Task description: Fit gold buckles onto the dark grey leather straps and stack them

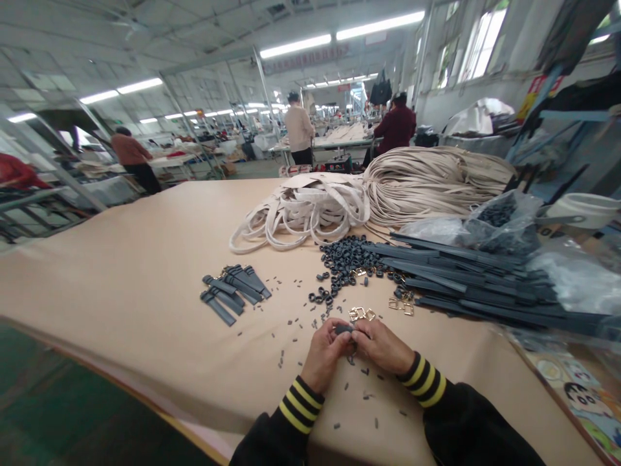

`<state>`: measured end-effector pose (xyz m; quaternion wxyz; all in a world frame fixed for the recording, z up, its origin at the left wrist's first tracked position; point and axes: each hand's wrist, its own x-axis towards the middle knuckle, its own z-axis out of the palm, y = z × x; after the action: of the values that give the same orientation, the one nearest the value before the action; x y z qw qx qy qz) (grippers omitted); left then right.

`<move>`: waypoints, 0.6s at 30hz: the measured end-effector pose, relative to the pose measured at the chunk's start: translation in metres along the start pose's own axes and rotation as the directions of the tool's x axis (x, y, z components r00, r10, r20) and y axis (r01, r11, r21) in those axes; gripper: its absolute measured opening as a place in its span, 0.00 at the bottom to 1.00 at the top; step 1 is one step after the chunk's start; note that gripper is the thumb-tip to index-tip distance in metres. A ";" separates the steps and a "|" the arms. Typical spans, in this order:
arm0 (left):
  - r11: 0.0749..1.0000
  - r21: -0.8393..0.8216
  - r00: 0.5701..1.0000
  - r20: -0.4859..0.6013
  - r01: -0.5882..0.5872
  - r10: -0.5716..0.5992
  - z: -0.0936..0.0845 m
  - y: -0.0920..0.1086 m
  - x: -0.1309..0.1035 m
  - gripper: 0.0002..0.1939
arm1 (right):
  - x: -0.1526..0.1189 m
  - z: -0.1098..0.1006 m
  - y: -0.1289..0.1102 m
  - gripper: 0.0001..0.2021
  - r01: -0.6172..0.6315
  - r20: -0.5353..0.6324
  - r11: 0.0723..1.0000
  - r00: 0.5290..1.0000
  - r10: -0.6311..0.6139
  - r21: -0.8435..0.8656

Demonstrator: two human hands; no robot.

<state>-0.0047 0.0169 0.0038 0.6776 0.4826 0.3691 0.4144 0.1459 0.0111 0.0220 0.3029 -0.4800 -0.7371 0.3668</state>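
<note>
Close together over the near part of the table, my left hand (324,351) and my right hand (383,346) both pinch a dark grey strap piece (343,329). Fingers cover most of it, so its ends are hidden. Just beyond my hands lie gold buckles (359,314), with more gold buckles (402,304) to the right. A heap of dark strap loops (347,255) sits behind them. To the left rests a small pile of short dark straps with buckles (235,288). Tiny dark scraps (291,321) are scattered around my hands.
Long dark strips (466,272) lie stacked at right, beside plastic bags (504,220) and a white bucket (582,210). Beige straps (305,207) and a big beige cord bundle (431,184) occupy the table's (121,259) far side. Several people work at other tables behind.
</note>
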 end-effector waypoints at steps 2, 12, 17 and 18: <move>1.000 -0.008 1.000 -0.015 0.009 -0.009 0.003 -0.001 -0.002 0.13 | 0.000 0.004 -0.001 0.11 0.000 -0.034 1.000 0.999 0.000 -0.017; 0.970 0.219 0.993 -0.077 0.101 -0.086 0.009 -0.002 -0.003 0.15 | 0.000 0.007 0.002 0.08 -0.056 -0.051 0.998 0.997 0.057 0.033; 0.990 -0.025 0.986 -0.091 0.140 -0.142 0.009 0.005 -0.003 0.14 | -0.001 -0.005 0.002 0.09 -0.093 0.148 0.980 0.987 0.068 0.174; 0.989 -0.016 0.985 -0.088 0.148 -0.149 0.008 0.006 0.000 0.14 | 0.000 -0.008 0.002 0.08 -0.128 0.190 0.967 0.978 0.087 0.219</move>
<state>0.0010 0.0149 0.0122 0.6918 0.4316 0.4316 0.3857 0.1535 0.0135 0.0244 0.2687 -0.4461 -0.6865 0.5074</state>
